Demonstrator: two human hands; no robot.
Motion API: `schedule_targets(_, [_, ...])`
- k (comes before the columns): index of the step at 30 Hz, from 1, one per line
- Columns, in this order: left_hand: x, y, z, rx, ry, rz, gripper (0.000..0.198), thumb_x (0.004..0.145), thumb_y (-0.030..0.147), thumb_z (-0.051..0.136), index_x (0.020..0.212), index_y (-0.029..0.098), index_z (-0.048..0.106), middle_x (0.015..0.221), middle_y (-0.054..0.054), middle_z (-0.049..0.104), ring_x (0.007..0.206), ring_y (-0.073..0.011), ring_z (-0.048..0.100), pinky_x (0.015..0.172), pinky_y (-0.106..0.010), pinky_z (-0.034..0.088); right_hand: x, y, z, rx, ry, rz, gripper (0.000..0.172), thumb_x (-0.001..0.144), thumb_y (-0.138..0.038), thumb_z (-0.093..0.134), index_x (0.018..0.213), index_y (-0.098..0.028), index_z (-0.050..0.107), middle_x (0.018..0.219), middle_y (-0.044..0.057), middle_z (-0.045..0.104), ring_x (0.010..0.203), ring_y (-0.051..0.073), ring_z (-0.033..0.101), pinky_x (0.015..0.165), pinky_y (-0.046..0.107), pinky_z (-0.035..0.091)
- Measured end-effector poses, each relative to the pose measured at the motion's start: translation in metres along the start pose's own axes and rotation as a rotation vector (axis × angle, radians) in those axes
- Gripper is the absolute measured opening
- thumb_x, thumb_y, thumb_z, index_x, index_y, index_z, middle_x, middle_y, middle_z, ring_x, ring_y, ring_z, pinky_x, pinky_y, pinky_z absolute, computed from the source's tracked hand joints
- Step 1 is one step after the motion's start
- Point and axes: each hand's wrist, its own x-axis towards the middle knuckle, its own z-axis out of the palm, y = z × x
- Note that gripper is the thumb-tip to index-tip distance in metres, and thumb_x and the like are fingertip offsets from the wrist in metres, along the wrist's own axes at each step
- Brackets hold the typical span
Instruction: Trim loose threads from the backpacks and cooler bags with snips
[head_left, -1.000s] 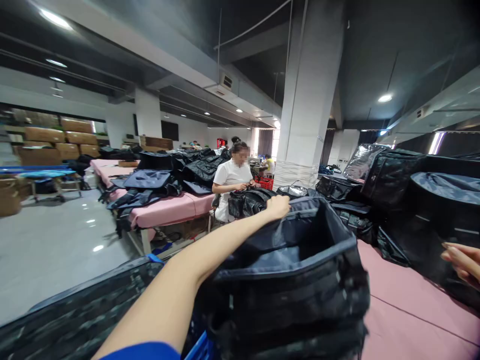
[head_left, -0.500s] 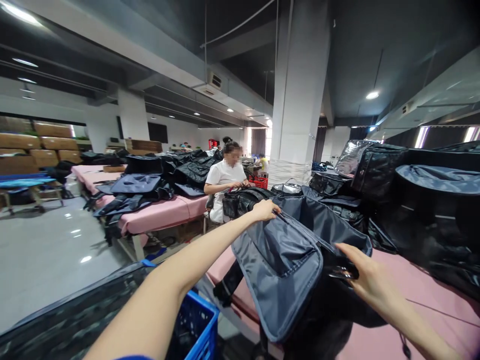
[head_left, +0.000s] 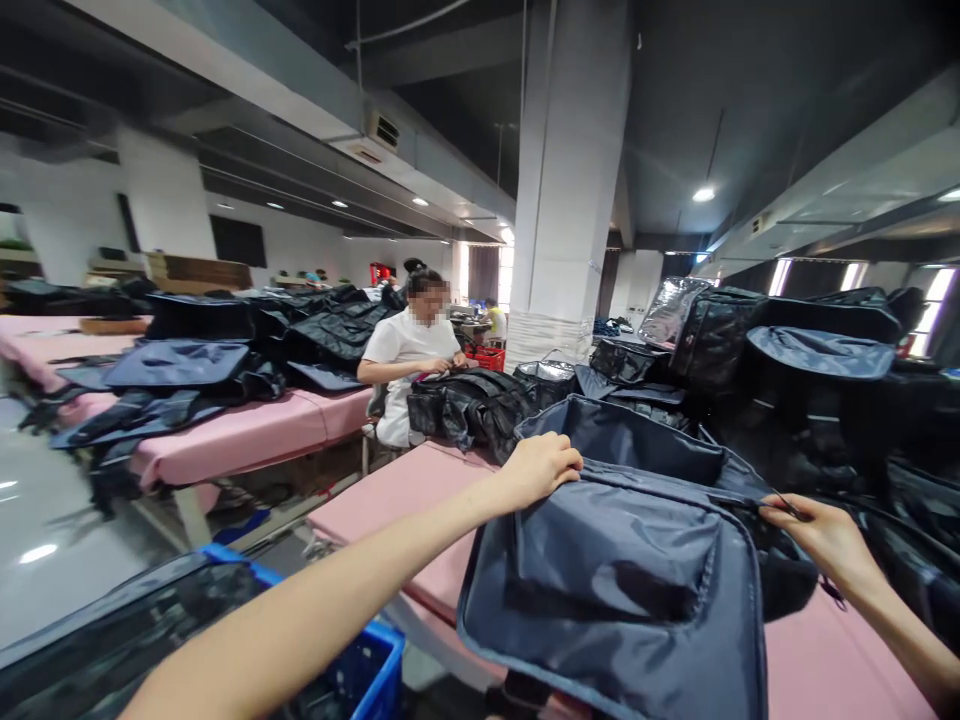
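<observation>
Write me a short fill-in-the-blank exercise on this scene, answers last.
1. The hand nearer the crate is the ____ one.
2. That crate is ____.
3. The bag lies over a ____ cloth.
4. The nearest co-worker is dressed in ____.

Answers: left; blue; pink; white.

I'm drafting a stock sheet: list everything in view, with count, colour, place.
open bag: 1, black, blue-grey lining, foreground
other bags: many, mostly black, piled around
tables: at least 2, pink, near and left
crate: 1, blue, lower left
co-worker: 1, white top, beyond near table
basket: 1, red, beyond co-worker
cardboard: count unclear, brown, left background
pillars: at least 2, white, centre and left
lights: several, white, ceiling
windows: several, bright, background
left hand: 1, bare, gripping bag's rim
right hand: 1, bare, at bag's right edge
</observation>
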Motion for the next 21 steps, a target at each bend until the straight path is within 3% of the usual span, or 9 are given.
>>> schedule_targets(2, [0.000,0.012,0.003,0.016,0.047,0.015,0.017,0.086,0.033,0.050,0.089,0.021,0.061,0.088,-0.002,0.058,0.083,-0.0155,0.052,0.067,-0.024,0.041,-0.005,-0.001,-0.005,-0.053,0.057,0.004,0.036,0.056,-0.048,0.063,0.079,-0.021,0.070,0.083,0.006,0.071,0.083,0.030,0.064,0.070,0.037,0.048])
schedule_targets(5, [0.002,0.019,0.003,0.035,0.053,-0.006,0.017,0.086,0.033,0.050,0.086,0.020,0.060,0.088,-0.002,0.058,0.083,-0.0164,0.051,0.067,-0.025,0.041,-0.024,-0.030,-0.002,-0.010,0.095,-0.131,0.032,0.066,-0.048,0.058,0.082,-0.022,0.067,0.089,0.006,0.069,0.084,0.026,0.063,0.075,0.035,0.048])
schedule_targets(9, [0.003,0.021,-0.001,0.028,0.037,-0.026,0.016,0.087,0.030,0.048,0.086,0.020,0.060,0.087,-0.002,0.059,0.082,-0.0158,0.051,0.069,-0.024,0.041,-0.048,-0.093,0.019,0.069,-0.051,-0.480,0.016,0.076,-0.029,0.052,0.083,-0.021,0.065,0.088,0.005,0.068,0.082,0.019,0.063,0.075,0.028,0.049])
schedule_targets(13, [0.010,0.021,-0.005,-0.056,-0.025,-0.128,0.015,0.085,0.024,0.048,0.079,0.018,0.061,0.083,-0.003,0.060,0.081,-0.0161,0.053,0.069,-0.024,0.040,-0.066,-0.136,0.059,-0.027,-0.238,-0.779,0.032,0.077,-0.007,0.042,0.094,-0.021,0.064,0.102,0.005,0.067,0.089,0.015,0.062,0.076,0.025,0.047])
schedule_targets(17, [0.020,0.012,-0.012,-0.276,-0.231,-0.248,0.017,0.081,0.023,0.047,0.076,0.017,0.062,0.080,-0.002,0.063,0.075,-0.0158,0.056,0.066,-0.023,0.039,-0.085,-0.139,0.090,-0.240,-0.334,-0.929,0.045,0.067,0.000,0.043,0.101,-0.022,0.063,0.115,0.006,0.062,0.087,0.016,0.064,0.067,0.025,0.046])
schedule_targets(21, [0.024,0.004,-0.013,-0.422,-0.303,-0.264,0.020,0.077,0.024,0.045,0.074,0.016,0.062,0.075,-0.002,0.064,0.073,-0.0159,0.056,0.064,-0.021,0.038,-0.088,-0.128,0.081,0.053,-0.468,-0.856,0.029,0.076,-0.008,0.045,0.090,-0.022,0.065,0.087,0.001,0.070,0.073,0.012,0.064,0.063,0.020,0.045])
